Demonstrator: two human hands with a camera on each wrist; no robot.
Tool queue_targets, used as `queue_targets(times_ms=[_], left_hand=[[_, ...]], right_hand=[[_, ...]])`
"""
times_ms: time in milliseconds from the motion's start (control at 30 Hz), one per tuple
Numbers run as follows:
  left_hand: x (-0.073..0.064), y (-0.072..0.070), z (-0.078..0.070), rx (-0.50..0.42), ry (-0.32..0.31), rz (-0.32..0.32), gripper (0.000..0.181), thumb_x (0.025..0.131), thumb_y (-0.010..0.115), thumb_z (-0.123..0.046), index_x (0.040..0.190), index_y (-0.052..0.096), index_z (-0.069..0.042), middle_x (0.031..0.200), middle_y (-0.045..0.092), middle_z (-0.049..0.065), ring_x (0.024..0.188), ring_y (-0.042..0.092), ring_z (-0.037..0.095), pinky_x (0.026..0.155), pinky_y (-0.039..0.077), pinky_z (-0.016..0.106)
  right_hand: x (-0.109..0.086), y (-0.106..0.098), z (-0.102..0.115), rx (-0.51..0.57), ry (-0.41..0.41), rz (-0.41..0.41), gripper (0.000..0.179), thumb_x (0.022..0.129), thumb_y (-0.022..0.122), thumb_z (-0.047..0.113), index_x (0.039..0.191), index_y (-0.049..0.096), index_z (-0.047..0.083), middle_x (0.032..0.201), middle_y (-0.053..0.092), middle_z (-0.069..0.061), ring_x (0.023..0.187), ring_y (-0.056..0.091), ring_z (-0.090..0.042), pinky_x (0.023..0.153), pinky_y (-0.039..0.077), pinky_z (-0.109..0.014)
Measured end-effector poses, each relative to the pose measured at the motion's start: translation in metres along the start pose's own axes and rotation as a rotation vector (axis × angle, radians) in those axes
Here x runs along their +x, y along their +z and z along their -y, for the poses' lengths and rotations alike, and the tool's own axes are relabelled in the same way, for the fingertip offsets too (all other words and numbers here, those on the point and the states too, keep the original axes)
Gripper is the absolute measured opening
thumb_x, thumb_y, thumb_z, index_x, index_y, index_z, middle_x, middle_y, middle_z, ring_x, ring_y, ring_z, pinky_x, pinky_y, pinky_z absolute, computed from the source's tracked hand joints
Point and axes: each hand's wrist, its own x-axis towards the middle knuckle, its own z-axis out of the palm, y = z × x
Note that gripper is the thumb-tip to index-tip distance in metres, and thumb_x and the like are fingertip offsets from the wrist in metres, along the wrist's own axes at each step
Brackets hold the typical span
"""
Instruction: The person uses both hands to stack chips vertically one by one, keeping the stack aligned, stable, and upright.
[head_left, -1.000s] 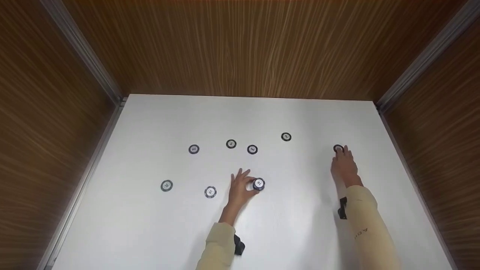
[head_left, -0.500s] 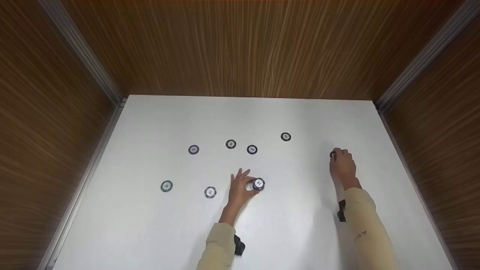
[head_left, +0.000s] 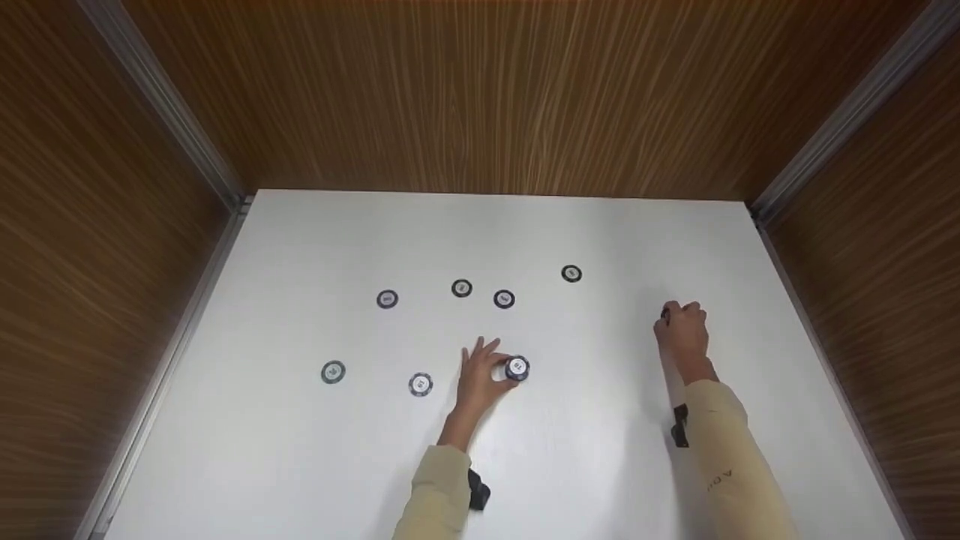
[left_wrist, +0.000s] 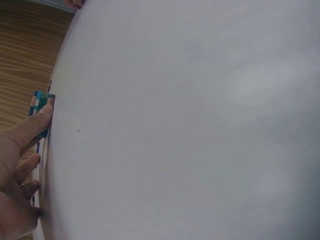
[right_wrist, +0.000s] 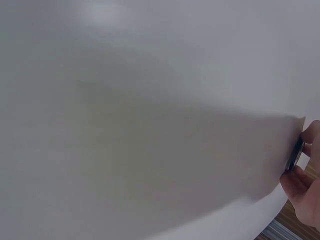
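Note:
My left hand pinches a small stack of poker chips between thumb and index finger, the other fingers spread. In the left wrist view the stack shows blue, white and pale edge bands. Over at the right of the table, my right hand grips one dark poker chip, mostly covered by the fingers in the head view. The right wrist view shows this chip tilted on edge between thumb and fingers.
Loose chips lie flat on the white table: a greenish chip, a grey chip, and several dark ones, including a chip toward the back. Wood-grain panels wall the back and both sides.
My right hand has picked at the far-right chip, curled its fingers round it, tilted it up and drawn it slightly nearer. The left hand and its stack have stayed put.

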Motion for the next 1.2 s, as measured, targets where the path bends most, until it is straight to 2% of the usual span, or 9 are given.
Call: queue_targets(times_ms=[167, 333, 533, 700, 933, 1067, 1200], left_hand=[[-0.001, 0.0, 0.0, 0.004, -0.011, 0.003, 0.039, 0.065, 0.081, -0.018, 0.099, 0.067, -0.005, 0.13, 0.05, 0.014, 0.13, 0.03, 0.035, 0.109, 0.009, 0.049], [0.0, 0.001, 0.0, 0.004, -0.022, 0.011, 0.04, 0.066, 0.081, -0.019, 0.101, 0.066, -0.005, 0.131, 0.049, 0.013, 0.131, 0.028, 0.034, 0.11, 0.008, 0.047], [0.0, 0.0, -0.001, 0.001, -0.029, 0.019, 0.04, 0.066, 0.081, -0.018, 0.101, 0.066, -0.005, 0.131, 0.049, 0.013, 0.131, 0.028, 0.033, 0.11, 0.008, 0.048], [0.0, -0.001, -0.002, 0.013, -0.031, 0.015, 0.04, 0.065, 0.081, -0.018, 0.1, 0.067, -0.005, 0.13, 0.05, 0.013, 0.13, 0.03, 0.034, 0.109, 0.009, 0.049], [-0.001, 0.0, -0.002, 0.01, -0.043, 0.018, 0.04, 0.065, 0.081, -0.019, 0.101, 0.067, -0.007, 0.131, 0.05, 0.013, 0.13, 0.029, 0.034, 0.11, 0.007, 0.047], [-0.001, 0.0, -0.002, 0.003, -0.027, 0.009, 0.04, 0.065, 0.081, -0.018, 0.1, 0.067, -0.006, 0.13, 0.05, 0.014, 0.13, 0.03, 0.035, 0.109, 0.009, 0.048], [0.0, 0.0, -0.001, 0.002, -0.006, -0.006, 0.039, 0.065, 0.081, -0.018, 0.099, 0.067, -0.006, 0.129, 0.051, 0.014, 0.129, 0.031, 0.036, 0.109, 0.01, 0.049]], right_hand=[[-0.002, 0.003, -0.003, 0.025, -0.006, 0.0, 0.029, 0.088, 0.05, 0.01, 0.114, 0.051, -0.005, 0.105, 0.04, -0.028, 0.1, 0.04, -0.044, 0.074, 0.045, -0.053], [-0.004, 0.003, -0.005, 0.073, -0.009, -0.007, 0.028, 0.089, 0.049, 0.01, 0.113, 0.051, -0.005, 0.11, 0.042, -0.03, 0.104, 0.039, -0.046, 0.081, 0.043, -0.055], [-0.006, -0.001, -0.001, 0.11, -0.013, -0.052, 0.029, 0.09, 0.052, 0.009, 0.115, 0.052, -0.005, 0.108, 0.045, -0.03, 0.099, 0.045, -0.047, 0.081, 0.043, -0.055], [-0.007, -0.002, 0.001, 0.147, -0.019, -0.074, 0.025, 0.093, 0.051, 0.008, 0.116, 0.054, -0.002, 0.116, 0.041, -0.029, 0.101, 0.046, -0.046, 0.082, 0.044, -0.053], [-0.012, -0.004, 0.004, 0.171, -0.045, -0.008, 0.02, 0.095, 0.047, 0.009, 0.108, 0.057, -0.003, 0.127, 0.037, -0.028, 0.108, 0.042, -0.048, 0.085, 0.042, -0.054], [-0.014, -0.006, 0.007, 0.165, -0.094, 0.024, 0.016, 0.093, 0.049, 0.004, 0.104, 0.059, -0.003, 0.12, 0.042, -0.028, 0.105, 0.046, -0.046, 0.084, 0.044, -0.053], [-0.016, -0.008, 0.012, 0.159, -0.149, 0.02, 0.012, 0.09, 0.054, -0.001, 0.099, 0.061, -0.004, 0.113, 0.046, -0.029, 0.1, 0.05, -0.046, 0.081, 0.045, -0.053]])
